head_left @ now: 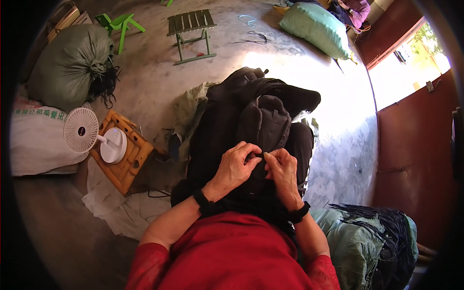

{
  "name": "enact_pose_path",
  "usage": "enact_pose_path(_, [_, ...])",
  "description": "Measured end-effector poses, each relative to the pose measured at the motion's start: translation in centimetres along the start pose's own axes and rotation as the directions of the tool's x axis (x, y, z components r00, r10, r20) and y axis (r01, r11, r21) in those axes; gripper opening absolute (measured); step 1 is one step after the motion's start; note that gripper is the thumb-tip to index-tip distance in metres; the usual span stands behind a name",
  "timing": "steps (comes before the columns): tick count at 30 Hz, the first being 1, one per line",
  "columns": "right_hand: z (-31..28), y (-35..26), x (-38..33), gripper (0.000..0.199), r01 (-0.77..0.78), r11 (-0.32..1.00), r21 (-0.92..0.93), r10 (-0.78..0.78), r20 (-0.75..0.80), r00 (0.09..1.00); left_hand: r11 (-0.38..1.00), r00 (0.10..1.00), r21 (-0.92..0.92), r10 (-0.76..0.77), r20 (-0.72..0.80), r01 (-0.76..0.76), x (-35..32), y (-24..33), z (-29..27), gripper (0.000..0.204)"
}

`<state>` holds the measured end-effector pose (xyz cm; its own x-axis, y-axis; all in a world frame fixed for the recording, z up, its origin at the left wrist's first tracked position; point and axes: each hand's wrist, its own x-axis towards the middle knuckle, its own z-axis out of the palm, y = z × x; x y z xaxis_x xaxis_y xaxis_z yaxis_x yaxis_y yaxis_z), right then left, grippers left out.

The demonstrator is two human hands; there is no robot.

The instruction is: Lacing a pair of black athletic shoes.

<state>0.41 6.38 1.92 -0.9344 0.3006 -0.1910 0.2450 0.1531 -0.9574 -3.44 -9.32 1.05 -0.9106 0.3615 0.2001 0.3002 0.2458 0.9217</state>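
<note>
A black backpack (217, 125) with padded parts lies across my lap, its dark folds spreading away from me. Over its near part, my left hand (237, 164) is closed in a pinch, thumb against fingertips. My right hand (282, 169) pinches too, its fingertips almost meeting those of the left. A small dark bit shows between the fingertips, too small to make out. Just beyond both hands is a padded black panel (274, 121) with a mesh-like surface. Dark bands circle both wrists.
At left, a white fan (113, 145) stands on a bamboo stool (126, 166), near a stuffed green sack (67, 67) and a white sack (43, 140). A folding stool (192, 26) stands ahead. A sack with dark strips (350, 241) is at right, near the reddish door (415, 140).
</note>
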Motion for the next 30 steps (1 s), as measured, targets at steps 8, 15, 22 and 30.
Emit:
enact_pose_path(8, [-2.7,-0.8,0.3,0.019,-0.044,0.996,0.072,0.019,0.315,0.949,0.999,0.998,0.041,0.018,-0.06,-0.016,0.3,-0.2,0.7,0.011])
enact_pose_path(15, [-1.9,-0.1,0.3,0.012,-0.004,1.0,0.006,0.003,0.248,0.969,0.92,0.972,-0.337,-0.229,-0.048,0.2,-0.3,-0.9,0.4,0.017])
enact_pose_path(22, [-2.1,-0.3,0.3,0.013,-0.018,0.999,-0.031,0.024,0.238,0.971,0.995,0.987,0.088,0.052,-0.149,-0.039,0.1,-0.6,1.1,0.014])
enact_pose_path(30, [-16.8,1.1,-4.5,0.029,0.149,0.689,0.71,-0.073,-0.137,0.988,0.989,0.687,-0.137,-0.134,-0.715,0.05,-3.2,-2.0,-17.0,0.008])
